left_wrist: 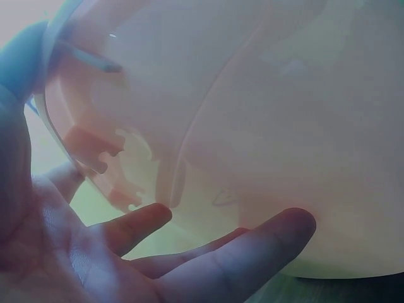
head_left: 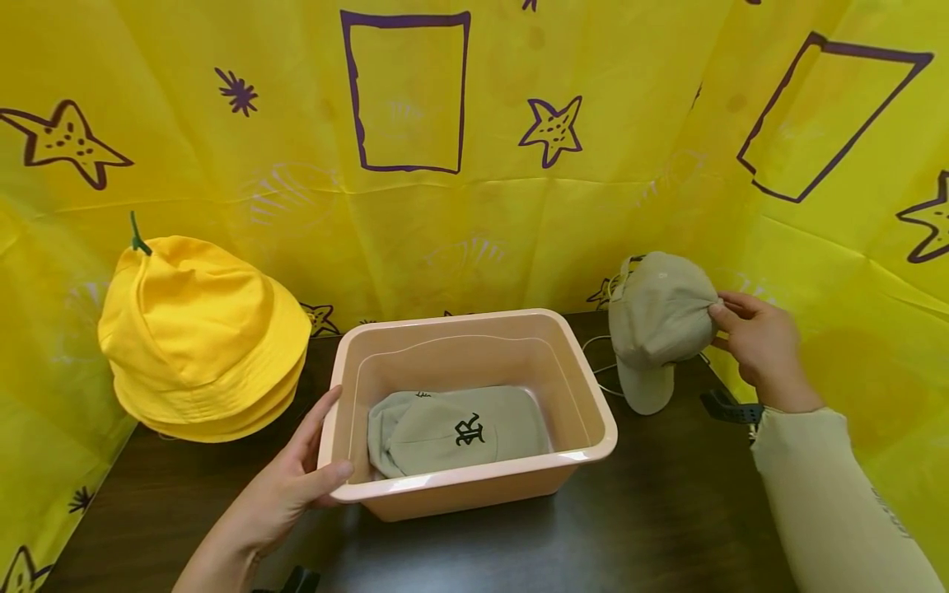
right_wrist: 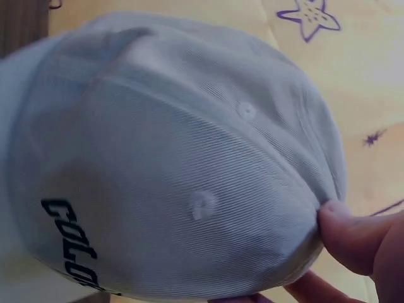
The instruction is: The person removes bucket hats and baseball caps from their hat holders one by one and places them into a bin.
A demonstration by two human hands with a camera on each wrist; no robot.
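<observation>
Two beige caps (head_left: 660, 317), one bin (head_left: 593, 412), yellow hats (head_left: 200, 338).

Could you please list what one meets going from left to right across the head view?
Yellow bucket hats → left hand → pink tub holding a beige cap → beige cap on the stand → right hand.

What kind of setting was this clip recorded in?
Probably a staged tabletop booth, not a lived-in room: a yellow printed backdrop wraps a dark table holding a pink tub, stacked yellow hats and beige caps.
</observation>
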